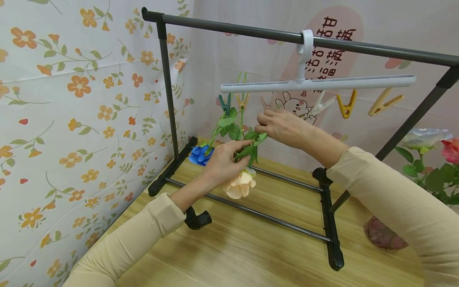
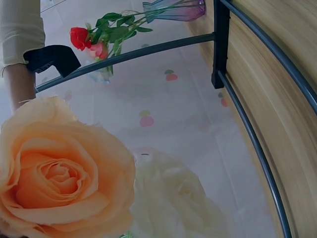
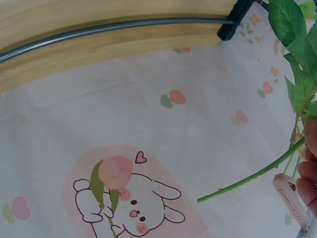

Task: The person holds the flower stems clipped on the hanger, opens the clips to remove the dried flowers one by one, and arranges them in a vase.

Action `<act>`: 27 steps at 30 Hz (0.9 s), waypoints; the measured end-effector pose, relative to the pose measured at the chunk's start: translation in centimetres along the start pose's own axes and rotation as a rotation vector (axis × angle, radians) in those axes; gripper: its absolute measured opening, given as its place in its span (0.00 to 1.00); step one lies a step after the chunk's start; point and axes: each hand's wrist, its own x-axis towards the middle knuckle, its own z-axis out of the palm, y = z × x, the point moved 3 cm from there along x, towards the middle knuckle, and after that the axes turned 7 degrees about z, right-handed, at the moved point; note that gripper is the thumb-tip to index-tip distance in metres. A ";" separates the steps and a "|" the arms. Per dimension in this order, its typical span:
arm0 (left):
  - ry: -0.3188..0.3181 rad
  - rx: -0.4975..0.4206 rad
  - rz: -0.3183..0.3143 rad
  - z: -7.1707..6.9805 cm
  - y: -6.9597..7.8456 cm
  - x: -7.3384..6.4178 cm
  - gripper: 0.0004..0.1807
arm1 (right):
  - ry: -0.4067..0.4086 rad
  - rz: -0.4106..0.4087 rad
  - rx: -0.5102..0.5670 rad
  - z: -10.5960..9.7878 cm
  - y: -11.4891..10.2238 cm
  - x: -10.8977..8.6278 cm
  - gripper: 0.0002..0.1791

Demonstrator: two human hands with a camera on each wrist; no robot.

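Upside down from the white hanger [image 1: 344, 83] hang a blue rose [image 1: 201, 155], at the teal clip [image 1: 225, 104], and a peach rose [image 1: 241, 185], below the pale orange clip [image 1: 242, 100]. A white rose [image 2: 181, 198] shows pale behind the peach bloom in the left wrist view. My left hand [image 1: 227, 159] holds a leafy stem [image 1: 254, 153] between thumb and fingers, just above the peach bloom. Higher up, my right hand [image 1: 281, 126] pinches a green stem [image 3: 252, 176], its cut end sticking out free, close to a pink clip [image 3: 290, 197].
The hanger hooks over a dark rack's top bar [image 1: 233, 28]. White [image 1: 320, 105] and yellow clips [image 1: 346, 105] hang further right. The rack's lower bars [image 1: 269, 215] cross the wooden table [image 1: 251, 259]. More roses [image 1: 426, 139] stand at the right, with a pink vase [image 1: 385, 235] below.
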 end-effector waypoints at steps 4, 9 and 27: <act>-0.004 0.007 0.000 0.0 0.2 0.0 0.23 | -0.026 0.026 0.045 0.2 -0.1 -0.4 0.12; -0.003 -0.008 -0.009 0.1 0.2 0.0 0.23 | -0.057 0.071 0.097 0.6 -0.3 -1.0 0.13; -0.041 -0.050 -0.005 0.4 0.3 0.1 0.26 | -0.020 0.161 0.192 2.2 -1.7 -4.3 0.13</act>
